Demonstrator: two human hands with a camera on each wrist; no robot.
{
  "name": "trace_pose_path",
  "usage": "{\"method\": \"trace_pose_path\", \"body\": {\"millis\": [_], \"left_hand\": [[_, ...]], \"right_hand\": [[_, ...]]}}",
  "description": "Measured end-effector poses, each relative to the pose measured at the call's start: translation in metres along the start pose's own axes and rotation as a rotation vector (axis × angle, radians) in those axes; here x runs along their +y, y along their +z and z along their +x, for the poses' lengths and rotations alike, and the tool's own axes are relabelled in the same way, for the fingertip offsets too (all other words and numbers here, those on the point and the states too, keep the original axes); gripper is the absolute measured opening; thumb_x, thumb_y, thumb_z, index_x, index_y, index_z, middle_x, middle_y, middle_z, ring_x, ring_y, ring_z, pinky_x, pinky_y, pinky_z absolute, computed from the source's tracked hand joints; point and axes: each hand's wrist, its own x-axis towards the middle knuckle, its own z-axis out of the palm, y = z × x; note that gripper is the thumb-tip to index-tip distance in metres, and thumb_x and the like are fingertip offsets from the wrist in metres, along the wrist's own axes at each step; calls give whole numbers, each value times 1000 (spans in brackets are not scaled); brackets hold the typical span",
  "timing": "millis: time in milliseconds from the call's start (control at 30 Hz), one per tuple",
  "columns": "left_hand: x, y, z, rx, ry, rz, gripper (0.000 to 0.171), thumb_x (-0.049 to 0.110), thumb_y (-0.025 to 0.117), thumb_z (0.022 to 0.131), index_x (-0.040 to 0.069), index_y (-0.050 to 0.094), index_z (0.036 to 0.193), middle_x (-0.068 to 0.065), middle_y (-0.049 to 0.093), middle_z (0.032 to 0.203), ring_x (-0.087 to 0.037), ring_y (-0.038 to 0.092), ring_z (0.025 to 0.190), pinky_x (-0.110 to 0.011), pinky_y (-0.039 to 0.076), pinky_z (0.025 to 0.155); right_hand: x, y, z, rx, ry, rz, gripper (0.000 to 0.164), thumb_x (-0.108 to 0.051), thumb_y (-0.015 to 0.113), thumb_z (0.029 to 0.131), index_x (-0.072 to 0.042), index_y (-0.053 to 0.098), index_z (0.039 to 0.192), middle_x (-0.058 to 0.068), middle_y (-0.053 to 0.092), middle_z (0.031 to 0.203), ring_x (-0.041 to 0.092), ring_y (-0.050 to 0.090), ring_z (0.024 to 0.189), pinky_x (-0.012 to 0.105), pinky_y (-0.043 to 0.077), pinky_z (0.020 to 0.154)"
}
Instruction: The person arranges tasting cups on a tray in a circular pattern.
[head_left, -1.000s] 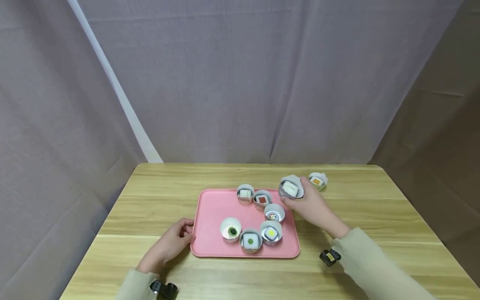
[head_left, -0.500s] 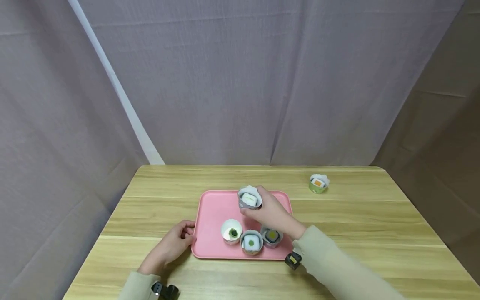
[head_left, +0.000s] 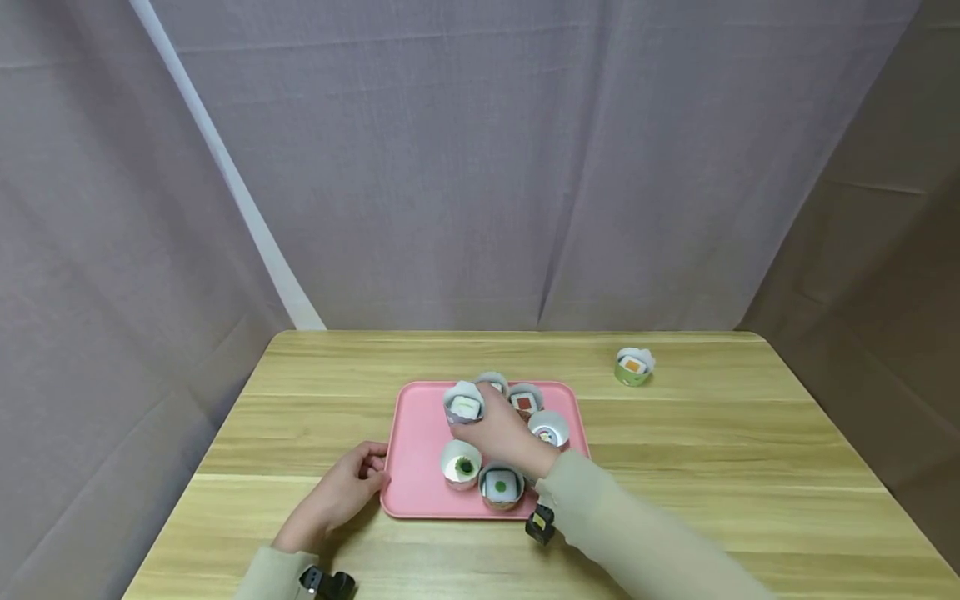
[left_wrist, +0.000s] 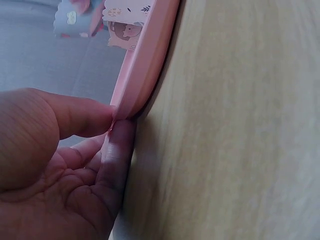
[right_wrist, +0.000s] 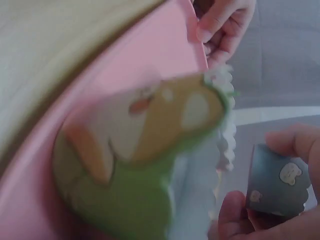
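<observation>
My right hand (head_left: 504, 433) grips a blue-grey paper baking cup (head_left: 461, 388) with a white block inside, above the pink tray's left half. The right wrist view shows fingers and thumb round this cup (right_wrist: 274, 182), which has a bear print. My left hand (head_left: 341, 492) pinches the left rim of the pink tray (head_left: 412, 479) between thumb and finger, plainest on the tray rim (left_wrist: 142, 75) in the left wrist view. Below the held cup stand a white-lined cup (head_left: 451, 457) with a green piece and a cup (head_left: 488, 497) holding a white block with a green dot.
Along the tray's back and right sit a cup (head_left: 535, 388) with a red-topped block and a white-lined cup (head_left: 559, 421). My right hand partly covers another cup (head_left: 492, 377). A green cup (head_left: 630, 378) stands apart on the wooden table (head_left: 712, 450). Grey cloth hangs behind.
My right hand has carried the blue-grey cup leftward from the tray's back right corner, across the other cups, to above its left half. The left hand stays at the tray rim.
</observation>
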Motion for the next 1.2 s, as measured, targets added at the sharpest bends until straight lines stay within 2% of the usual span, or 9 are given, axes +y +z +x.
{"method": "trace_pose_path", "body": {"millis": [133,367,467,733,967,1200], "left_hand": [[-1,-1,0,1,-3,10,34,-5,58,89,-2,55,123,-9,52,91,-18,50,80,-22,43,62],[0,1,-2,0,-1,-39,35,-8,58,88,-5,54,122,-10,52,91,-19,50,79,-22,43,61],[1,1,-3,-3,-3,-51,35,-8,59,88,-5,54,122,-10,52,91,-19,49,79,-22,43,61],[1,1,-2,1,0,-31,34,-7,59,88,-4,54,122,-10,52,91,-19,49,79,-21,42,61],[0,1,-1,14,-1,-33,35,-8,59,87,-4,55,121,-9,53,91,-19,50,79,-21,43,62],[-2,1,0,16,4,-27,34,-8,59,87,-4,55,121,-9,53,90,-18,50,79,-21,42,62]], "right_hand": [[-4,7,2,-3,22,33,64,-21,73,84,-6,42,137,9,56,122,24,54,113,43,45,95],[-4,11,2,-37,126,21,88,-26,73,84,-5,21,152,20,42,143,31,46,126,48,39,101],[-2,11,2,-50,141,7,92,-29,73,84,-5,18,153,20,38,147,32,43,129,49,37,103],[2,12,4,-55,126,-30,91,-37,74,83,-3,25,151,18,40,146,32,42,130,48,35,105],[4,11,1,-73,115,-71,80,-39,71,85,-3,35,145,17,52,134,30,53,117,47,43,97],[6,5,-1,-123,101,-65,67,-41,69,86,-7,43,137,10,55,128,21,54,112,44,44,94]]}}
